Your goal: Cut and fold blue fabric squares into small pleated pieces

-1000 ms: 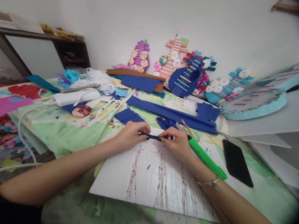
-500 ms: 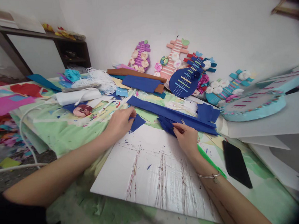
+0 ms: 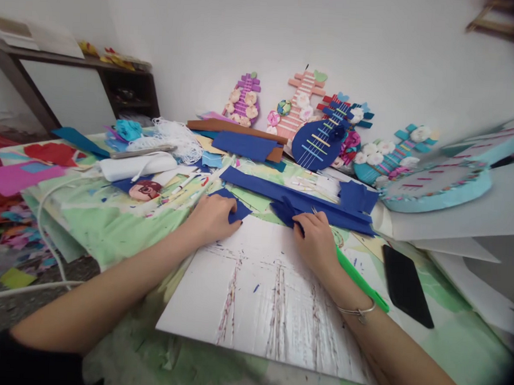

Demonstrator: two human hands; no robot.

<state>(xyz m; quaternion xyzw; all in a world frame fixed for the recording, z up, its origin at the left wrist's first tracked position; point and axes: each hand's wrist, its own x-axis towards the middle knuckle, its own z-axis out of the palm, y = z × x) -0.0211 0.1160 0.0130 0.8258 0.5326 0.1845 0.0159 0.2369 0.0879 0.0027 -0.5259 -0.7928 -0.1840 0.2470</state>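
Dark blue paper piece [image 3: 241,211] lies at the left grip [image 3: 212,220], touching it; that grip is half parted, thumb away from the fingers, blue showing in the gap. The right grip [image 3: 316,240] is curled beside a crumpled dark blue scrap [image 3: 283,210]; from where I stand I can't tell whether its fingertips pinch it. Crowding that grip, a green tool [image 3: 360,280] runs alongside the wrist, and farther right sits a black phone [image 3: 408,285]. A long blue strip [image 3: 266,189] crosses just beyond both grips, and well past it decorated lute shapes [image 3: 313,146] stand by the pale wall [image 3: 196,34]. White yarn [image 3: 184,140] is heaped beyond the left grip. Nearer me than both grips, a white board [image 3: 254,316] shows glossy, brownish streaks, lying on a worktop [image 3: 109,225] covered in green patterned cloth. A brown-framed cabinet [image 3: 66,93] stands far off, left of the left grip. Between them, a round pink-brown piece [image 3: 145,190] bears a dark print too small to make out
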